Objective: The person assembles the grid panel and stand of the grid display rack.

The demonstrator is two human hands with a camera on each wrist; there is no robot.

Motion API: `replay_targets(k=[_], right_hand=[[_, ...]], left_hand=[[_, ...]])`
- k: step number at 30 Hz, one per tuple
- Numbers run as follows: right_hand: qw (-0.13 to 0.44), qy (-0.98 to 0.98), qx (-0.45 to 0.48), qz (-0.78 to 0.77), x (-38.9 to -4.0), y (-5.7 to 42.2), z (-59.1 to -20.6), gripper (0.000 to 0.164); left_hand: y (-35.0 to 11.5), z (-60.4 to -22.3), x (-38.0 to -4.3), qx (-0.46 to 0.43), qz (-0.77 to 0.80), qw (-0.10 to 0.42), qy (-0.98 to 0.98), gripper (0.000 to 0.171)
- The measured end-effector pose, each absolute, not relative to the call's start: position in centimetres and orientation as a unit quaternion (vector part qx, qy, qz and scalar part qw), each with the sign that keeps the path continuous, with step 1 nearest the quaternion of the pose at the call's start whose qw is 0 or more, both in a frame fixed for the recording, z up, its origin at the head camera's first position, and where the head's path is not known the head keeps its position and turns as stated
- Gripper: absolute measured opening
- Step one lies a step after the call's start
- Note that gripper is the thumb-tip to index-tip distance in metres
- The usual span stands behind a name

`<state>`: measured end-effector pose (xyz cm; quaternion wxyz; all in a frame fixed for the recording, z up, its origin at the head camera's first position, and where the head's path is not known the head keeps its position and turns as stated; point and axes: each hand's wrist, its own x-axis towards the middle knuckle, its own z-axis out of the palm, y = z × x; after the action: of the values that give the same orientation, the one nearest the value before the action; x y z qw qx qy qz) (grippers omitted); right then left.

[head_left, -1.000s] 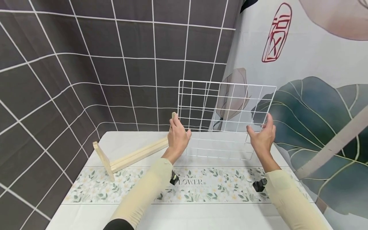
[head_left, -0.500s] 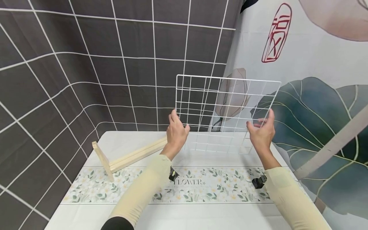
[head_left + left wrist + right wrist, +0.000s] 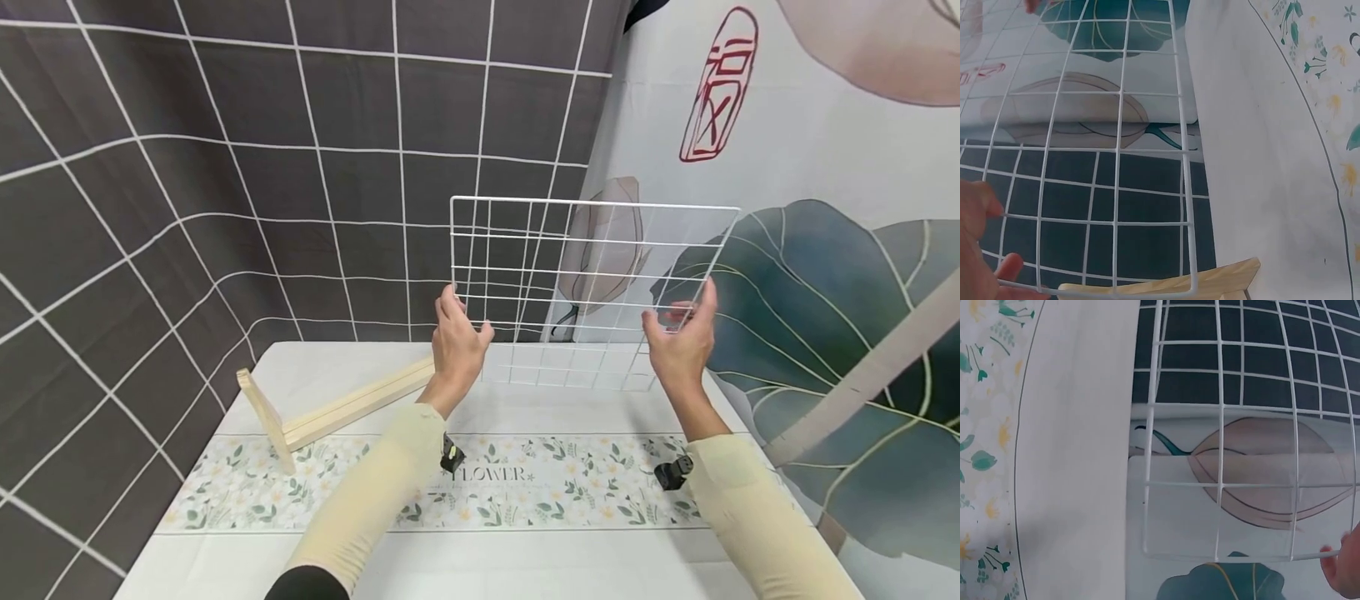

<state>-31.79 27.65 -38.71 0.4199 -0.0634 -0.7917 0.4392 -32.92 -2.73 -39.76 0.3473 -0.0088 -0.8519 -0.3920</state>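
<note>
A white wire grid panel (image 3: pixel 558 272) is held up over the far part of the table, leaning, its lower wires faint against the white cloth. My left hand (image 3: pixel 459 346) grips its left side wire; fingers lie behind it and the thumb points inward. On the opposite side, my right hand (image 3: pixel 682 342) grips the right side wire, thumb in front. In the left wrist view, thumb and fingers (image 3: pixel 1010 269) curl at the wire's edge. The right wrist view shows the grid (image 3: pixel 1221 485) with fingertips (image 3: pixel 1330 565) at its lower right edge.
A pale wooden frame piece (image 3: pixel 360 404), a long rail with a crosswise end, lies left of my left arm; its far end is hidden behind that hand. The table (image 3: pixel 525 558) has a white cloth with a floral band. Dark gridded and leaf-printed curtains stand behind.
The grid panel has risen and come closer, its bottom edge lifting away from the table. Both hands moved slightly upward with it. The wooden frame piece stays where it was.
</note>
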Motion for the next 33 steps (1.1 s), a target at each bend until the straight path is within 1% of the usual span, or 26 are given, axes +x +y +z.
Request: replay_targets(k=[3,6,10,14,20,26,30,33], right_hand=[[0.431,-0.795,-0.057,0.423,-31.7,27.3,-38.7,0.092],[0.461,-0.794,-0.043,0.393,-31.5,26.6,-38.5,0.089],[0.498,-0.798,0.029,0.338,-31.4,25.4,-38.3,0.078],[0.504,-0.814,0.109,0.269,-31.4,23.7,-38.2,0.068],[0.488,-0.830,0.176,0.203,-31.5,20.8,-38.8,0.069],[0.477,-0.846,0.183,0.150,-31.7,18.7,-39.1,0.071],[0.476,-0.851,0.168,0.141,-31.8,18.3,-39.0,0.072],[0.466,-0.860,0.149,0.146,-31.8,18.3,-38.7,0.074]], left_hand=[[-2.8,-39.8,-32.9,-0.001,-0.399,0.336,-0.853,0.082],[-2.9,-39.8,-33.0,0.004,-0.400,0.335,-0.853,0.083],[-3.1,-39.5,-33.2,0.008,-0.403,0.331,-0.853,0.084],[-3.0,-39.2,-33.0,0.008,-0.406,0.322,-0.855,0.085],[-2.9,-39.2,-32.9,0.012,-0.404,0.315,-0.859,0.084],[-2.5,-39.3,-32.6,0.002,-0.407,0.315,-0.858,0.083],[-2.3,-39.4,-32.6,0.004,-0.404,0.313,-0.859,0.083],[-2.3,-39.3,-32.5,0.000,-0.408,0.314,-0.857,0.084]])
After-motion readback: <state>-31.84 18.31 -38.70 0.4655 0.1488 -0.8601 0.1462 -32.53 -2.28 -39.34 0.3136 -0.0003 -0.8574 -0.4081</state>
